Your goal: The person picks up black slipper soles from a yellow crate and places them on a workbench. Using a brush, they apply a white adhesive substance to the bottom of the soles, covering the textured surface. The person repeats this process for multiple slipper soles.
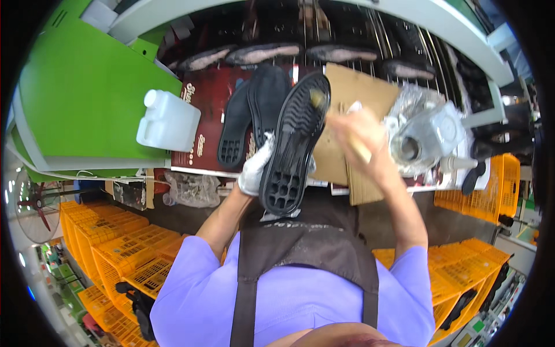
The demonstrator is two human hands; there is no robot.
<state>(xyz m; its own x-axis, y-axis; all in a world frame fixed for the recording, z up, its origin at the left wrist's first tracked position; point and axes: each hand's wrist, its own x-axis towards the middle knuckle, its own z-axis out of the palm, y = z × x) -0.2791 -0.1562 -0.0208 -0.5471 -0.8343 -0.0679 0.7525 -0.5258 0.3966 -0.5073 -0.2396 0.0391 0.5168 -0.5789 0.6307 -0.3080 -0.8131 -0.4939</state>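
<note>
Your gloved left hand (254, 168) has its fingers clenched around a black shoe sole (295, 141), tread up. Your right hand (361, 136) grips a brush (319, 99) touching the sole's toe end, above the table (358, 87).

Your right hand (361, 136) is blurring with its brush (319, 99); the sole (295, 144) is hiding most of your left glove (254, 168).
</note>
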